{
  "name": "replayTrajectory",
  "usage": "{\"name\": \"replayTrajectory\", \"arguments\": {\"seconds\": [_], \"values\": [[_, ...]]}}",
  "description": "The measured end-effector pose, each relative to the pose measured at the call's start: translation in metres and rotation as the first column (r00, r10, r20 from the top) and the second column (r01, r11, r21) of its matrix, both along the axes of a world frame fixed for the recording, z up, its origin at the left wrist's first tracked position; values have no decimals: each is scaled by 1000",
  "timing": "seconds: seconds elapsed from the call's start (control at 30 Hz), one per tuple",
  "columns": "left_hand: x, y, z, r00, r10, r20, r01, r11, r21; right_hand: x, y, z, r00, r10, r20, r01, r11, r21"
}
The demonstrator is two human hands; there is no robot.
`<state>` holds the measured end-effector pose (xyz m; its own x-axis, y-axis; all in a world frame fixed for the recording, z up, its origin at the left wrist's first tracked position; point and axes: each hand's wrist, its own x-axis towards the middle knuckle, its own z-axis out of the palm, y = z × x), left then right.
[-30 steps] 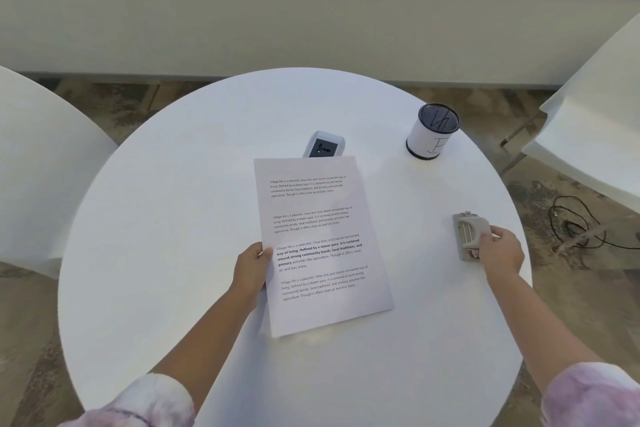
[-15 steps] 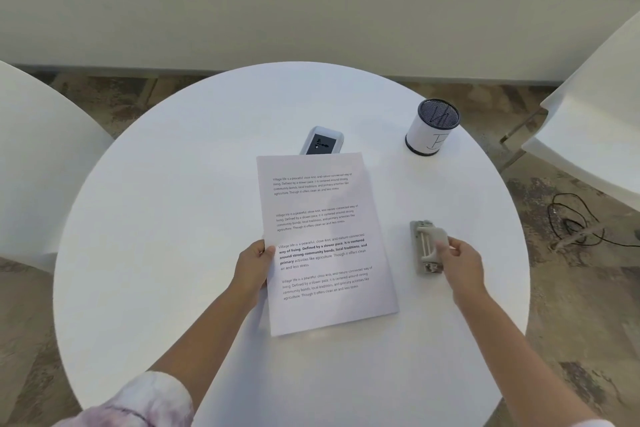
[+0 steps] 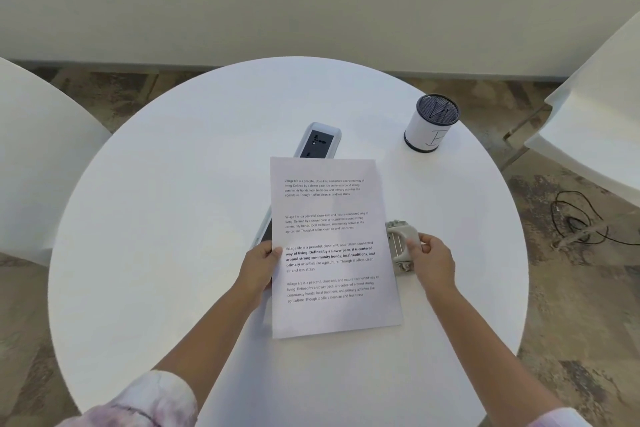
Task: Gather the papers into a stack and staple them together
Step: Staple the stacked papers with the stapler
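Observation:
A stack of white printed papers is held above the round white table, and only its top sheet shows. My left hand grips the stack at its left edge, thumb on top. A small grey stapler sits right at the stack's right edge, about halfway down. My right hand holds the stapler from the right, fingers wrapped around its curved handle. Part of the stapler's base is hidden by my hand and the paper.
A grey power strip lies on the table behind and under the papers. A white cup with a black mesh top stands at the back right. White chairs flank the table; a black cable lies on the floor at right.
My right hand has carried the stapler leftward from the table's right side to the right edge of the papers. My left hand keeps its grip on the stack.

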<state>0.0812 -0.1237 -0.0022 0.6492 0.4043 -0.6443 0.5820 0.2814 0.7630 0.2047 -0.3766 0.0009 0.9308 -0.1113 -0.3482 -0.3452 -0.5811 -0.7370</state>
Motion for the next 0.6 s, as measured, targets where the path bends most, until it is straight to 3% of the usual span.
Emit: {"name": "replayTrajectory", "arguments": {"seconds": [0.6], "values": [[14,-18,-2,999,-38,9,37,998,54,7,-1,7,995,94,-24,-93,995,40]]}}
